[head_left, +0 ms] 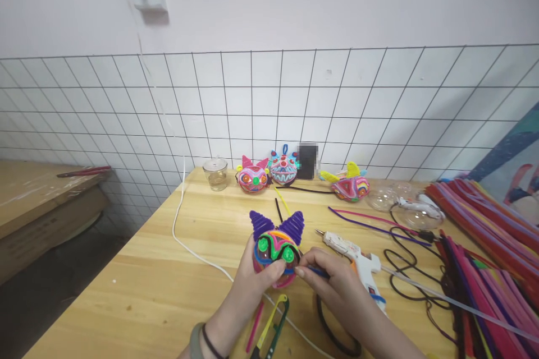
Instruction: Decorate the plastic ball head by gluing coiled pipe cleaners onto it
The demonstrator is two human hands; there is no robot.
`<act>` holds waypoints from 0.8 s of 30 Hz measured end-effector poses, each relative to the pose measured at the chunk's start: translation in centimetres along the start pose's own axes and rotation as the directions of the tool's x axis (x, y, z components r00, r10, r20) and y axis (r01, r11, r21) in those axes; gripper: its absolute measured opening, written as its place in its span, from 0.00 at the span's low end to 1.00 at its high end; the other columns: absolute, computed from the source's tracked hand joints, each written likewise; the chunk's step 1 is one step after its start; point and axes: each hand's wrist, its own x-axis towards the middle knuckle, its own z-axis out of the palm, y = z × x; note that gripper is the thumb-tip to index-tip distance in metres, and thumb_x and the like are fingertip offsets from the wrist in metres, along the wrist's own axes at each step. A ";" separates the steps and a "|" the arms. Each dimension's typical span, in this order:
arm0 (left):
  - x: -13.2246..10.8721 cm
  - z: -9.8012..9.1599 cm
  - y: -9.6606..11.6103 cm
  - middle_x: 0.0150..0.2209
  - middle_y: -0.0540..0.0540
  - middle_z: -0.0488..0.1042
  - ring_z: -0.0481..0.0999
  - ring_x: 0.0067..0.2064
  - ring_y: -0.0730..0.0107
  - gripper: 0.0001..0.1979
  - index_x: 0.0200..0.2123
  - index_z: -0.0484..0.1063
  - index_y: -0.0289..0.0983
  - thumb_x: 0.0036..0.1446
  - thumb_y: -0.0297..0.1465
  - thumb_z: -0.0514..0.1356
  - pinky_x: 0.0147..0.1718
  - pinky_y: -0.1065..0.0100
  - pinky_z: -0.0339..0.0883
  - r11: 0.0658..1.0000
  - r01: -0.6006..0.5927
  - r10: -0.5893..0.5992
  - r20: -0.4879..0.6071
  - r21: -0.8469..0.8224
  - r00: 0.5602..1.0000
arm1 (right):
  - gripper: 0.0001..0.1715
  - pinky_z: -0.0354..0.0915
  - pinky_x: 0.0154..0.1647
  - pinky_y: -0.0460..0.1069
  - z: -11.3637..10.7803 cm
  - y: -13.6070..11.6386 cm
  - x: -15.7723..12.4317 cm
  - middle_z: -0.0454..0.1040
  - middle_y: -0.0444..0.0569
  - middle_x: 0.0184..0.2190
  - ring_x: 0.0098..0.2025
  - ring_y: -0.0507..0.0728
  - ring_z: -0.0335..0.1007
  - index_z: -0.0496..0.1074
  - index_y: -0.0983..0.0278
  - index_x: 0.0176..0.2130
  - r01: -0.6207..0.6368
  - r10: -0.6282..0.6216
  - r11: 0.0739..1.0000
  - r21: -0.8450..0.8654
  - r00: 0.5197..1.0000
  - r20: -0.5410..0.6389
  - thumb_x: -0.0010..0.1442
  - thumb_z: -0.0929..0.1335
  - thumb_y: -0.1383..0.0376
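— What's your left hand [256, 277] holding?
— The ball [274, 242], with purple ears, above the table [147, 291]; your fingers curl round it, thumb across its front.
— And your right hand [334, 277]?
— Your thumb and fingertips are pinched together on a blue strip [319, 272], at the ball's edge.
— What's near you?
— The glue gun [365, 268], just beyond that hand; the yellow-green tool [285, 314], closer to you.
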 end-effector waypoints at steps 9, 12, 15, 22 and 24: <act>-0.2 0.5 0.3 0.40 0.43 0.79 0.77 0.41 0.62 0.25 0.46 0.70 0.37 0.43 0.35 0.70 0.42 0.65 0.68 1.000 -0.004 0.004 -0.013 -0.002 1.000 | 0.12 0.63 0.28 0.46 -0.1 0.2 -0.1 0.72 0.43 0.24 0.27 0.54 0.67 0.71 0.60 0.30 0.018 -0.019 1.000 -0.020 1.000 -0.010 0.63 0.63 0.60; -0.1 0.4 0.0 0.41 0.43 0.79 0.77 0.42 0.61 0.26 0.47 0.69 0.38 0.43 0.36 0.70 0.43 0.64 0.68 1.000 -0.002 0.002 0.013 -0.022 1.000 | 0.12 0.63 0.29 0.45 -0.3 -0.1 -0.1 0.72 0.43 0.24 0.27 0.54 0.67 0.71 0.60 0.29 0.010 -0.011 1.000 -0.020 1.000 -0.017 0.63 0.63 0.61; 0.1 0.1 -0.2 0.42 0.42 0.78 0.77 0.43 0.59 0.30 0.49 0.68 0.38 0.42 0.38 0.71 0.44 0.62 0.68 0.998 0.011 -0.007 0.082 -0.054 0.997 | 0.12 0.63 0.28 0.45 -0.5 -0.3 -0.1 0.72 0.43 0.23 0.27 0.53 0.67 0.71 0.61 0.28 0.005 -0.005 1.000 -0.011 1.000 -0.024 0.62 0.64 0.62; 0.3 -0.3 -0.7 0.43 0.42 0.77 0.76 0.43 0.61 0.36 0.50 0.65 0.38 0.36 0.33 0.74 0.43 0.64 0.67 0.997 0.034 -0.018 0.197 -0.076 0.980 | 0.12 0.65 0.30 0.46 -1.1 0.1 0.0 0.74 0.44 0.25 0.28 0.54 0.70 0.72 0.61 0.30 0.048 -0.049 0.998 -0.042 0.999 -0.018 0.62 0.64 0.62; 0.3 -0.2 -0.7 0.42 0.43 0.77 0.76 0.42 0.62 0.35 0.49 0.65 0.38 0.36 0.31 0.74 0.42 0.64 0.67 0.998 0.037 -0.027 0.186 -0.050 0.982 | 0.11 0.65 0.31 0.46 -1.2 0.4 0.0 0.75 0.45 0.26 0.29 0.55 0.71 0.72 0.60 0.30 0.063 -0.064 0.997 -0.050 0.998 -0.004 0.62 0.64 0.62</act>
